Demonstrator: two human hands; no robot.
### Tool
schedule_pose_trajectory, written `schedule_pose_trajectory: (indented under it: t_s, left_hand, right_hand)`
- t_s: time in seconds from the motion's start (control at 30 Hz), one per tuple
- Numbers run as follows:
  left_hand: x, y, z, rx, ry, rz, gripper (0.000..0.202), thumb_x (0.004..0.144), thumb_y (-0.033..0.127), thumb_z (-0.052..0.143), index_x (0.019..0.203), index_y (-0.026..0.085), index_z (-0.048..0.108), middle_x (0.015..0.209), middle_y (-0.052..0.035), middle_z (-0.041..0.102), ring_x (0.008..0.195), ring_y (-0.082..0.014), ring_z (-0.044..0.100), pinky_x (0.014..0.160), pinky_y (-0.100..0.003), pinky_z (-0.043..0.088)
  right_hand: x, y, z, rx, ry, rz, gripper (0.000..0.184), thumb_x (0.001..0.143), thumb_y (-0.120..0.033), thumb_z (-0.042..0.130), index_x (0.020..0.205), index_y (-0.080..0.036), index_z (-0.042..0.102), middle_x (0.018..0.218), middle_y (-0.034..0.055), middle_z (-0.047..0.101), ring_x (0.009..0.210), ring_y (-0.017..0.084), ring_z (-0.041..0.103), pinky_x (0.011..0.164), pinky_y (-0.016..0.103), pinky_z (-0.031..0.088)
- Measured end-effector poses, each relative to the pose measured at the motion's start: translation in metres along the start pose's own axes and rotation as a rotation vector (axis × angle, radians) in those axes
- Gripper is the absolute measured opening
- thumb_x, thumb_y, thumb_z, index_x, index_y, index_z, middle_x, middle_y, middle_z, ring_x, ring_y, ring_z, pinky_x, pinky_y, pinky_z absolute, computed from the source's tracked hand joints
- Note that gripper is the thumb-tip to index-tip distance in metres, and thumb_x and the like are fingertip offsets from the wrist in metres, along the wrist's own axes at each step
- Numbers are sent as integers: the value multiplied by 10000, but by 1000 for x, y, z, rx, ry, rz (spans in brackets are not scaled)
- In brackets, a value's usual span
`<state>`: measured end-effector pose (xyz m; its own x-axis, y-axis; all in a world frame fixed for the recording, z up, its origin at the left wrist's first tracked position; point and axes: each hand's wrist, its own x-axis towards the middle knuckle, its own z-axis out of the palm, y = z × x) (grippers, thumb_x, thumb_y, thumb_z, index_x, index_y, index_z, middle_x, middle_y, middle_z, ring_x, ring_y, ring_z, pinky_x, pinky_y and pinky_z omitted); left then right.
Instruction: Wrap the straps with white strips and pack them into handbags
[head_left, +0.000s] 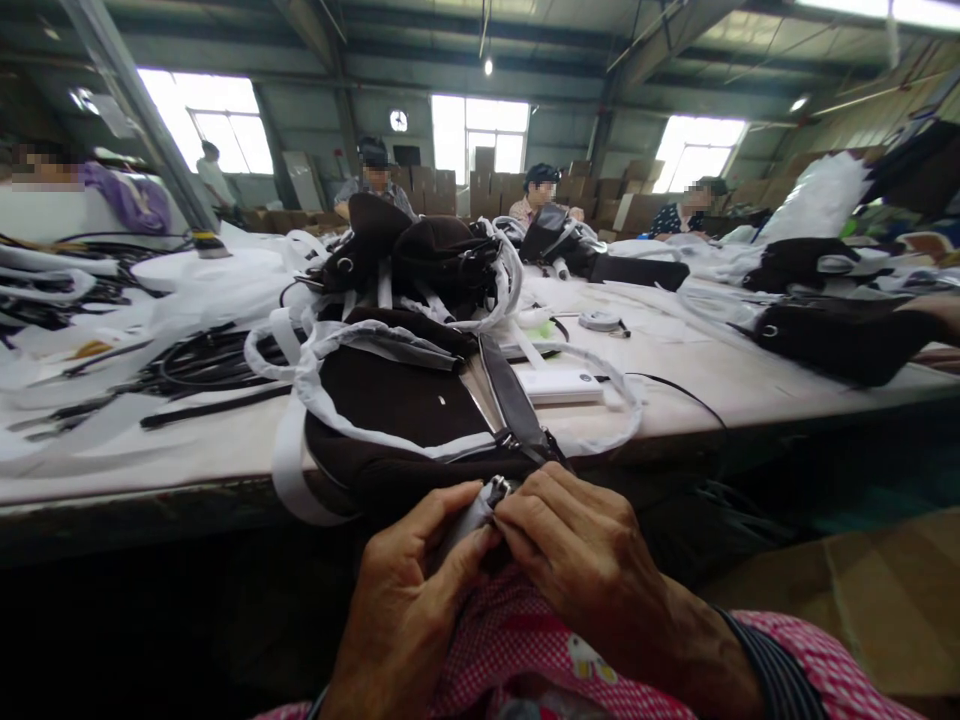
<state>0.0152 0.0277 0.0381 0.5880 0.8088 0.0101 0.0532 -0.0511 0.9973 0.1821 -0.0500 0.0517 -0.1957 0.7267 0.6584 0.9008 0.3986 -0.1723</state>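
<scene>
Over our pink checked clothing, our two hands work close together at one small metal buckle: the left hand pinches a pale-wrapped strap end, the right hand pinches at the buckle. This buckle is just in front of the tabletop edge, near one large black bag with one grey strap; the bag's inside is hidden from us. On the pale tabletop we see one white power bank and one coiled cable; leftward lie black straps too tangled to count. Farther back are heaped black bags and, at right, one person's forearm. Beyond, we count five people, three windows and one wall clock; cardboard boxes stand stacked behind, contents hidden.
</scene>
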Motion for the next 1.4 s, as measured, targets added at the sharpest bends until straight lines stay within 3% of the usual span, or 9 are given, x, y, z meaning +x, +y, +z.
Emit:
schedule_pose_trajectory:
  t_s: [0.17, 0.43, 0.6, 0.83, 1.03, 1.17, 1.27, 1.4]
  left_hand:
    - [-2, -1, 7, 136, 25, 84, 309, 859, 352, 731, 1154, 269, 768, 1185, -39, 766, 1067, -244, 721, 898, -250, 576]
    - [-3, -1, 11, 125, 28, 79, 298, 835, 324, 739, 1128, 277, 770, 1109, -16, 785, 991, -216, 734, 834, -211, 574]
    - [-5, -3, 17, 62, 67, 29, 303, 844, 335, 736, 1135, 256, 757, 1152, -26, 774, 1007, -212, 733, 834, -210, 580]
    - [-7, -10, 19, 175, 63, 119, 290, 902, 360, 700, 1181, 285, 721, 1191, -7, 760, 1052, -195, 726, 917, -225, 563]
    - [-4, -18, 9, 369, 61, 207, 251, 911, 382, 698, 1145, 296, 729, 1124, 13, 776, 996, -187, 739, 898, -243, 578]
    - [-7, -12, -4, 345, 60, 206, 173, 882, 365, 740, 1037, 297, 776, 1001, 39, 794, 919, -167, 748, 818, -194, 576]
    - [-16, -2, -17, 287, -12, 201, 161, 870, 363, 760, 1015, 299, 790, 931, 46, 788, 819, -141, 740, 722, -157, 567]
    - [-22, 10, -37, 215, -86, 180, 154, 858, 369, 777, 990, 294, 805, 835, 44, 762, 676, -117, 703, 558, -131, 524]
  right_hand:
    - [-6, 4, 3, 82, 60, 56, 186, 924, -30, 535, 816, -161, 610, 738, 31, 594, 700, 167, 536, 654, 308, 419]
    - [-7, 14, 3, 272, 102, 176, 178, 888, -23, 571, 800, -178, 578, 740, 4, 558, 728, 149, 533, 651, 280, 413]
    - [-9, 11, 7, 283, 191, 206, 180, 892, -11, 572, 832, -179, 588, 867, 42, 598, 856, 174, 560, 768, 306, 478]
    - [-14, 1, 11, 277, 238, 298, 178, 865, 1, 566, 865, -174, 597, 1114, 111, 679, 1025, 197, 665, 843, 292, 539]
    - [-18, 2, 14, 342, 190, 262, 191, 869, 11, 556, 832, -174, 589, 978, 89, 696, 944, 177, 682, 810, 268, 547]
    - [-19, 4, 9, 512, 89, 268, 177, 903, -46, 597, 1010, -184, 627, 1061, 72, 679, 984, 169, 654, 851, 275, 536]
    - [-16, 7, -5, 587, -133, 340, 297, 946, -196, 660, 1239, -219, 619, 1168, 63, 662, 1092, 192, 615, 931, 305, 502]
    - [-6, 13, -22, 818, -475, 445, 257, 968, -387, 657, 1147, -214, 722, 994, 23, 683, 902, 165, 623, 796, 262, 487]
